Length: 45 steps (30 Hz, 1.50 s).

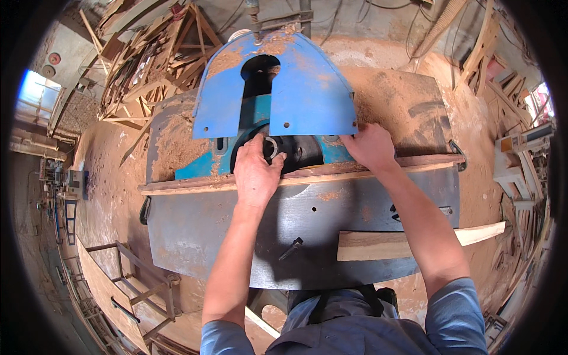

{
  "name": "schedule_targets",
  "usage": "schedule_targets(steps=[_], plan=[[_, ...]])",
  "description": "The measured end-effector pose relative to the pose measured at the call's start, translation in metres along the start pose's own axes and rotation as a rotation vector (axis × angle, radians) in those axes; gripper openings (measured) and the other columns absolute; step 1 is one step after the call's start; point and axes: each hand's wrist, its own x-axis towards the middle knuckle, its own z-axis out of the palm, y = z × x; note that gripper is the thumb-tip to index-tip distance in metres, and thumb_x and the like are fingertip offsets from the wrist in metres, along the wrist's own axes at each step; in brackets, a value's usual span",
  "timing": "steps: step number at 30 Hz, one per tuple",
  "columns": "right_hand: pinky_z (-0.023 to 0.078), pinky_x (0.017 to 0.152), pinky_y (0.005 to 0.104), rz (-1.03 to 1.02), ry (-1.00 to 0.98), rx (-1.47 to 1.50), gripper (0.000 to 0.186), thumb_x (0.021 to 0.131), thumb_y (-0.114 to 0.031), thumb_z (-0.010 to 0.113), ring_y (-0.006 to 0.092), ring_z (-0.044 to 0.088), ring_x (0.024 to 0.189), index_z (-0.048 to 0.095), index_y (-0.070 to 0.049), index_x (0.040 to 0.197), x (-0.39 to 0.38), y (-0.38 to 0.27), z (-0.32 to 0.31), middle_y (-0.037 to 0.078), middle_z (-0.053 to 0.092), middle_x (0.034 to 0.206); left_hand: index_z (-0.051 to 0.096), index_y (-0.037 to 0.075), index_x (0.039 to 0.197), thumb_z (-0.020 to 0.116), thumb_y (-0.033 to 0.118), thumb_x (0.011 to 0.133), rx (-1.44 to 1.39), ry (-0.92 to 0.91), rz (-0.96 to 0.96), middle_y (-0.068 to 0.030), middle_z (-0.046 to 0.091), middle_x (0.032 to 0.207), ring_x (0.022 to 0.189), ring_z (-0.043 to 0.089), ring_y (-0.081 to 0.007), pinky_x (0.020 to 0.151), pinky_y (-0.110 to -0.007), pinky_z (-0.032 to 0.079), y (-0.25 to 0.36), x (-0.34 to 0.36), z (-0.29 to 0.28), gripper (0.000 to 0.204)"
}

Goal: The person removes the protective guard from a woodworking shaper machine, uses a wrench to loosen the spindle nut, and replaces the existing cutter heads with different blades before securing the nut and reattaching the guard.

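Observation:
My left hand (258,170) is in the black round opening below the blue metal cover (313,89), its fingers curled around a silver ring (271,146) at the spindle. My right hand (370,149) grips the lower right corner of that cover, fingertips partly hidden by its edge. Both hands are over a teal machine housing (201,167) dusted with wood shavings. A long wooden fence strip (318,174) runs under my wrists across the grey steel table (201,228). The inside of the opening is partly hidden by my fingers.
A pale board (378,244) and a small black tool (291,248) lie on the table's front part. Wood offcuts (148,89) are piled behind at left. A wheeled metal frame (121,290) stands front left, timber (518,183) at right. A pipe (255,18) rises behind the cover.

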Motion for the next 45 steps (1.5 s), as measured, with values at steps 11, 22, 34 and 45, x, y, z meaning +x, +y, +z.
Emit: schedule_targets(steps=[11, 22, 34, 45], plan=[[0.057, 0.075, 0.0491, 0.079, -0.134, 0.008, 0.072, 0.094, -0.066, 0.033, 0.0415, 0.069, 0.08, 0.076, -0.009, 0.081, 0.003, -0.004, -0.009, 0.021, 0.07, 0.078, 0.06, -0.004, 0.11, 0.081, 0.025, 0.077, 0.192, -0.115, 0.065, -0.0235, 0.067, 0.104, 0.098, 0.065, -0.0395, 0.086, -0.045, 0.052, 0.006, 0.017, -0.009, 0.049], [0.055, 0.077, 0.0502, 0.09, -0.224, 0.004, 0.067, 0.095, -0.059, 0.034, 0.0441, 0.066, 0.08, 0.073, -0.006, 0.084, 0.005, -0.007, -0.018, 0.022, 0.069, 0.08, 0.055, -0.002, 0.112, 0.077, 0.027, 0.08, 0.152, -0.298, 0.147, -0.0253, 0.065, 0.104, 0.099, 0.062, -0.0437, 0.085, -0.048, 0.05, 0.001, 0.03, -0.018, 0.048], [0.057, 0.072, 0.0471, -0.003, -0.176, -0.037, 0.073, 0.097, -0.062, 0.034, 0.0389, 0.069, 0.078, 0.074, -0.004, 0.077, 0.005, 0.002, -0.009, 0.02, 0.07, 0.079, 0.054, -0.004, 0.114, 0.075, 0.028, 0.081, 0.327, -0.38, 0.111, -0.0274, 0.068, 0.096, 0.089, 0.067, -0.0437, 0.08, -0.047, 0.056, 0.007, 0.037, -0.005, 0.051], [0.057, 0.071, 0.0472, -0.02, -0.167, -0.046, 0.065, 0.096, -0.056, 0.041, 0.0376, 0.07, 0.077, 0.074, -0.004, 0.077, 0.005, 0.002, -0.008, 0.019, 0.071, 0.078, 0.058, -0.004, 0.112, 0.078, 0.03, 0.078, 0.24, -0.447, 0.145, -0.0277, 0.068, 0.096, 0.091, 0.065, -0.0433, 0.082, -0.047, 0.054, 0.006, 0.044, -0.014, 0.051]])
